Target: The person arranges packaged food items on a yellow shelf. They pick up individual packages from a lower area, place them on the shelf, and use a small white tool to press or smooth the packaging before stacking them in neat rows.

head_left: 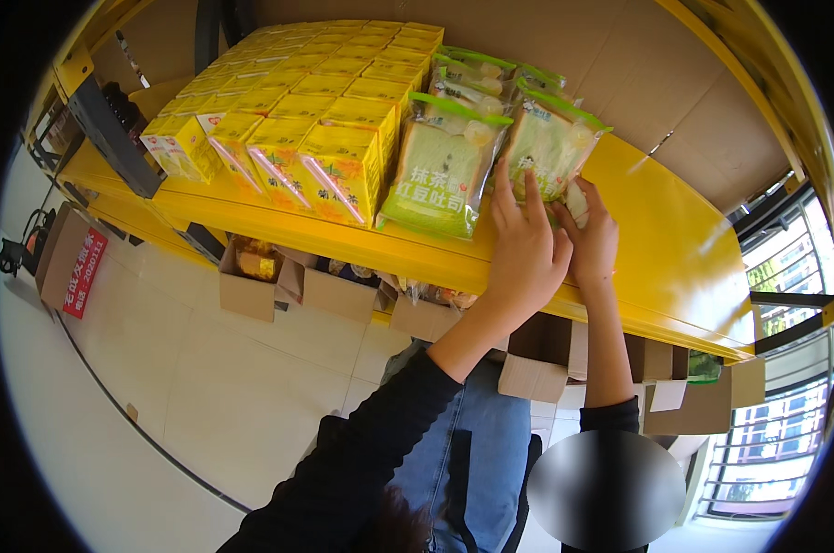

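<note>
Clear bags of green sliced toast with bright green top edges stand upright on a yellow shelf. My left hand [530,241] rests its stretched, spread fingers against the lower front of the right-hand front toast bag [548,138]. At that bag's lower right corner, my right hand [594,230] curls its fingers around the edge, the thumb towards my left hand. Another front toast bag [440,170] stands just left, touched by neither hand. Behind these two are further toast bags [472,76], partly hidden.
Rows of yellow drink cartons [338,175] fill the left of the yellow shelf [684,249], right beside the toast. A cardboard sheet [583,46] backs it. Below are open cardboard boxes [338,295] with packaged goods. A dark shelf post [112,138] rises at left; barred windows lie right.
</note>
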A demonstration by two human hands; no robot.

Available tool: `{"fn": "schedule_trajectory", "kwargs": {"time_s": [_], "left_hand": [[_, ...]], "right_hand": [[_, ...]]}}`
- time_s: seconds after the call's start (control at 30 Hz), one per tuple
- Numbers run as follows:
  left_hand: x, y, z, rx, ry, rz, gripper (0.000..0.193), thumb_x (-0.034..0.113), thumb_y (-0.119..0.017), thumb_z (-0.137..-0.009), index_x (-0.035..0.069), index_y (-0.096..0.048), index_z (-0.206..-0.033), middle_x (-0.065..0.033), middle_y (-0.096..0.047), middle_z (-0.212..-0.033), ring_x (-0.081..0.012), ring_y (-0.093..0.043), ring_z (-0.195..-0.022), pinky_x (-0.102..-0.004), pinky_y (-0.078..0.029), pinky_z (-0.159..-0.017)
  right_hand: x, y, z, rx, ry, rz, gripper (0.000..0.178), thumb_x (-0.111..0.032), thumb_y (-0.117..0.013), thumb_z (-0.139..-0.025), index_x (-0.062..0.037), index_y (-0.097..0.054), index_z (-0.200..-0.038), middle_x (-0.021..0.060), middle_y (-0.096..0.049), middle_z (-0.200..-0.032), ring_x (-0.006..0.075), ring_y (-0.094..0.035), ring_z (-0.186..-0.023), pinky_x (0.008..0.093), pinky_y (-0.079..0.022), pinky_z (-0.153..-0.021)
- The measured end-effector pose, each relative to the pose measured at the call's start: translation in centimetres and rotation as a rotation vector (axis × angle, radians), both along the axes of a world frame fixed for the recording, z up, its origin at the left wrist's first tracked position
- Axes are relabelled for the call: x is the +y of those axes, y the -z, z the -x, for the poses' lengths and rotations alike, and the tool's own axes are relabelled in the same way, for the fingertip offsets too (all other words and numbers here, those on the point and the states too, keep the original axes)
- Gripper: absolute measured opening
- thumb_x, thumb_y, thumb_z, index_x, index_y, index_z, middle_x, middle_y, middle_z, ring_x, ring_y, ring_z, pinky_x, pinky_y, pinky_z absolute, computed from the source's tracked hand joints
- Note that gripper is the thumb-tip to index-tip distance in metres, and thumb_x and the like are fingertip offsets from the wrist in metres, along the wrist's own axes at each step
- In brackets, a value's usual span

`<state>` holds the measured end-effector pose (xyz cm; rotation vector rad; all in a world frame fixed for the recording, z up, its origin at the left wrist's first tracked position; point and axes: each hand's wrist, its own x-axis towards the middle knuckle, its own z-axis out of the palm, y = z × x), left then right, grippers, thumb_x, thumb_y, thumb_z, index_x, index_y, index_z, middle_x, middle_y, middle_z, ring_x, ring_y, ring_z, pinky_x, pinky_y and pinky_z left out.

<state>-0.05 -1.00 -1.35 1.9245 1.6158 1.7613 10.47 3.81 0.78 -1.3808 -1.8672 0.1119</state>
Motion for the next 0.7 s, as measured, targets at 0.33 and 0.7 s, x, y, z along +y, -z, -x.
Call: {"fn": "schedule_trajectory", "kwargs": {"time_s": [0.33, 0.7], "left_hand": [[-0.6, 0.1, 0.0, -0.154, 0.096, -0.022, 0.052, 0.007, -0.058, -0.078, -0.004, -0.038, -0.125, -0.0267, -0.035, -0.123, -0.0426, -0.044, -0.106, -0.0442, -0.039, -0.090], [-0.6, 1.0, -0.3, -0.150, 0.187, 0.009, 0.008, 0.006, -0.059, -0.077, 0.003, -0.052, -0.080, -0.0133, -0.059, -0.072, -0.0310, -0.059, -0.065, -0.0407, -0.046, -0.057]], "right_hand": [[0.0, 0.2, -0.3, 0.141, -0.085, -0.015, 0.036, -0.029, -0.064, -0.086, -0.0080, -0.058, -0.115, 0.0190, -0.066, -0.085, 0.0322, -0.065, -0.073, 0.0384, -0.051, -0.065], [-1.8, 1.5, -5.3, 0.242, 0.096, -0.194, 0.032, -0.023, -0.054, -0.094, -0.0053, -0.056, -0.121, 0.0112, -0.063, -0.106, 0.0160, -0.060, -0.088, 0.0273, -0.050, -0.060]]}}
